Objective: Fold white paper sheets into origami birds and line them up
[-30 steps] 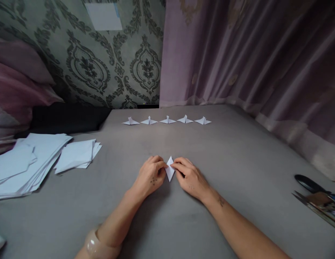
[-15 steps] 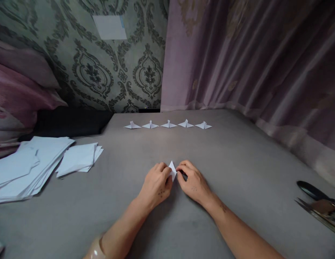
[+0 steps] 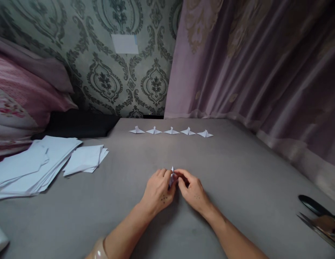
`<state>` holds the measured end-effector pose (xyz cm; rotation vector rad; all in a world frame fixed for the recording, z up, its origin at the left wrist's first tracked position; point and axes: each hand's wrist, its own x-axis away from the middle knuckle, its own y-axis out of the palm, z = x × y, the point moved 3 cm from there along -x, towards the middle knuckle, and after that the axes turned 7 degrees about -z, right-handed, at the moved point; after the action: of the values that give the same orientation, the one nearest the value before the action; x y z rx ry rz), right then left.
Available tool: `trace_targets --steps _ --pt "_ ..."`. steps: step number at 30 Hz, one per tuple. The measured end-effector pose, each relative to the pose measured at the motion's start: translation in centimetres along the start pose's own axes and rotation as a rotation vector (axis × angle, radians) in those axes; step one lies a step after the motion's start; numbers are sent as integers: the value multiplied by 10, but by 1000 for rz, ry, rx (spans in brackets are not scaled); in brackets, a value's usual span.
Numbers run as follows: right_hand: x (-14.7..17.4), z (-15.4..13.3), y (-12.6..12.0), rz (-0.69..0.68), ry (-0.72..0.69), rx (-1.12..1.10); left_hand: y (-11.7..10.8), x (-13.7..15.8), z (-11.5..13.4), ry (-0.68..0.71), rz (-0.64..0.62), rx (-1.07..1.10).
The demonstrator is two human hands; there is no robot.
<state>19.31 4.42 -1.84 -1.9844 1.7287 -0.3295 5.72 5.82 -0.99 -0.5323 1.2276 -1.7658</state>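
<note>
a single head-worn camera looks forward and down from above the near side of the grey surface (image 3: 237, 162). the left hand (image 3: 159, 190) and right hand (image 3: 193, 192) are nearer the lens, below mid-view; the row of folded papers (image 3: 171, 131) sits farther off, and the patterned wall (image 3: 104, 81) and curtain (image 3: 210, 72) fill most of the upper part.

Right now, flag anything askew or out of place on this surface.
The large paper stack at left is unevenly fanned, its top sheet's right edge looking notched; the smaller stack beside it is askew too. Nothing looks spilled.
</note>
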Motion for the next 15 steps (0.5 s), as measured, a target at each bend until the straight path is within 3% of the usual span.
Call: trace_targets --steps 3,7,15 --pt "1 -1 2 0 12 -94 -1 0 2 7 9 21" --pt "2 -4 2 31 -37 -60 -2 1 4 42 18 38" --pt "-1 5 -6 242 -39 -10 5 1 2 43 7 -37"
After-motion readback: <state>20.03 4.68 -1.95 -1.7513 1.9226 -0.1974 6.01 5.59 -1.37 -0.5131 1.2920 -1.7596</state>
